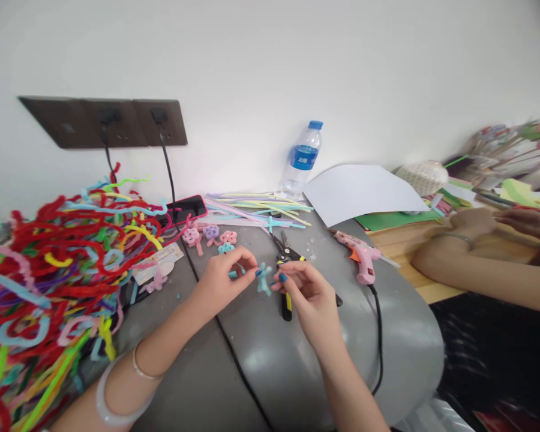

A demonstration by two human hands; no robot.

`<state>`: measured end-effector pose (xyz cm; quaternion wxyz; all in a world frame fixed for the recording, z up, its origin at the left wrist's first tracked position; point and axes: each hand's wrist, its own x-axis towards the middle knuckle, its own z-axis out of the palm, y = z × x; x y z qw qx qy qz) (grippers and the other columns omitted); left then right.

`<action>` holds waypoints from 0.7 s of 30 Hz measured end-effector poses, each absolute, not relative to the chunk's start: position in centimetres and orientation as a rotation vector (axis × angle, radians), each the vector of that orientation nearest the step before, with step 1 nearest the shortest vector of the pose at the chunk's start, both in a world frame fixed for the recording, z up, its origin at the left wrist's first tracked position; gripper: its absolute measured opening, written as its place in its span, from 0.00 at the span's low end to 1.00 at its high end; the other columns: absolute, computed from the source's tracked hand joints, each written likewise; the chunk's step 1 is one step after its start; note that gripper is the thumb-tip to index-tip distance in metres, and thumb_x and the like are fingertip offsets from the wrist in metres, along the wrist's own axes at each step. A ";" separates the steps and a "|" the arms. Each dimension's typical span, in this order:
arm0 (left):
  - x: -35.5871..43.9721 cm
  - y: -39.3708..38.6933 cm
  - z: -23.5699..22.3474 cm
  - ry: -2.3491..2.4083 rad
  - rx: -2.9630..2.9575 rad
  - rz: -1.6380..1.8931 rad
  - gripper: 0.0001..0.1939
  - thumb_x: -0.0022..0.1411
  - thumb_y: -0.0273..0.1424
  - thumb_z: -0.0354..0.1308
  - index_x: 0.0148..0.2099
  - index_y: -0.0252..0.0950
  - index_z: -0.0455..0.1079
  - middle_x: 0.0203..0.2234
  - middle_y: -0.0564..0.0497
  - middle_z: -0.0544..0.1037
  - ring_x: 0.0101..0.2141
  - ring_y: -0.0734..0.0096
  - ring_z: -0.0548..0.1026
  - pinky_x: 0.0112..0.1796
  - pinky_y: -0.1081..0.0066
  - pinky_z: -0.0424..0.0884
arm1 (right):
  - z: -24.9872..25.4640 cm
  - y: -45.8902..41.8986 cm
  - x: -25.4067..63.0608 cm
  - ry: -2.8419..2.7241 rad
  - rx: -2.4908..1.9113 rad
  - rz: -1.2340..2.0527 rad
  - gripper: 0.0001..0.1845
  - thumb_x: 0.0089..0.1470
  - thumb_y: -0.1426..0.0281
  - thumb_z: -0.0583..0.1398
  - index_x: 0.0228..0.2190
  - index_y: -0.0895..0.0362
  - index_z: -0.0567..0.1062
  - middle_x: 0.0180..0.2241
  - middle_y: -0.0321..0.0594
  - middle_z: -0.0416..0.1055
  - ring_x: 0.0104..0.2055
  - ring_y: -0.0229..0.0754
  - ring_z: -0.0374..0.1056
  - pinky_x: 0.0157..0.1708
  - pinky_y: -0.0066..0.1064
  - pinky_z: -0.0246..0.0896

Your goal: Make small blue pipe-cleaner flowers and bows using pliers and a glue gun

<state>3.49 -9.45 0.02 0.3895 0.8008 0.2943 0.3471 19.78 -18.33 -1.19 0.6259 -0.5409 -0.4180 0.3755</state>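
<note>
My left hand (231, 276) is closed, thumb and fingertip pinching a small light-blue pipe-cleaner shape (264, 279) above the grey table. My right hand (312, 297) comes in from the other side with thumb and fingers pressed together beside that shape; whatever they pinch is too small to make out. Behind and partly under my right hand lie pliers (287, 306) with black and yellow handles. Just beyond my left hand sits a light-blue pipe-cleaner flower (226, 248), near a purple flower (211, 232) and pink ones (228, 238).
A tangled heap of pipe cleaners (72, 270) covers the left. Toward the wall are a phone (191, 208), straight pipe cleaners (261, 207), a water bottle (302, 162) and white paper (364, 192). A pink glue gun (364, 261) lies right; another person's arm (481, 273) rests beyond. A black cord (234, 354) crosses the table.
</note>
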 end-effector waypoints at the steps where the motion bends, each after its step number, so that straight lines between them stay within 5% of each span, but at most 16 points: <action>1: 3.6 -9.4 -0.1 0.761 2.019 0.853 0.01 0.61 0.27 0.57 0.36 0.37 0.67 0.28 0.54 0.76 0.30 0.75 0.75 0.30 0.77 0.70 | -1.5 -18.2 19.7 -0.954 -1.258 0.878 0.08 0.54 0.63 0.62 0.35 0.55 0.73 0.30 0.39 0.76 0.28 0.41 0.74 0.31 0.33 0.70; 12: 2.8 -8.5 0.0 0.779 2.168 0.676 0.04 0.59 0.24 0.57 0.38 0.37 0.70 0.31 0.54 0.78 0.29 0.75 0.74 0.29 0.76 0.67 | -1.5 -19.3 21.2 -1.282 -1.518 0.622 0.06 0.58 0.70 0.56 0.38 0.55 0.72 0.31 0.40 0.72 0.31 0.42 0.69 0.32 0.32 0.65; 21: 3.0 -8.9 -0.1 0.766 2.265 0.587 0.03 0.59 0.25 0.58 0.36 0.37 0.71 0.30 0.56 0.78 0.29 0.74 0.73 0.33 0.74 0.67 | -2.1 -20.5 20.4 -1.968 -1.536 0.482 0.12 0.54 0.82 0.58 0.33 0.52 0.74 0.38 0.41 0.72 0.43 0.49 0.66 0.42 0.41 0.58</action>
